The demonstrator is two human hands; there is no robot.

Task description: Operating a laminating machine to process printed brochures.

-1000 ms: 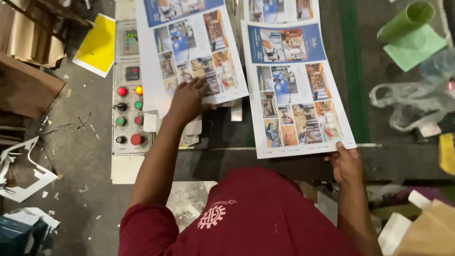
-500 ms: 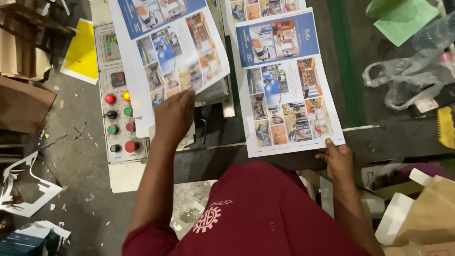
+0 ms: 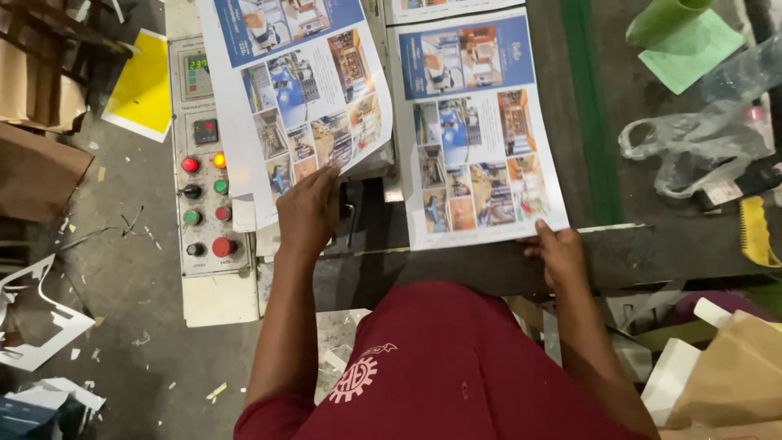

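Note:
Two printed colour sheets with photo layouts lie side by side on a dark machine bed (image 3: 643, 253). My left hand (image 3: 309, 213) grips the lower edge of the left sheet (image 3: 293, 90), which curls upward off the surface. My right hand (image 3: 558, 253) pinches the bottom right corner of the right sheet (image 3: 476, 122), which lies flat. My red shirt fills the bottom of the view.
A control panel (image 3: 204, 175) with red, green and black buttons stands left of the sheets. Cardboard, a yellow sheet (image 3: 147, 85) and paper scraps lie on the floor at left. Green paper (image 3: 680, 49), a plastic bag (image 3: 692, 151) and a yellow brush (image 3: 757, 232) sit at right.
My left hand has shifted right and lifted the left sheet's lower edge, which now curls up. My right hand has stayed on the right sheet's corner.

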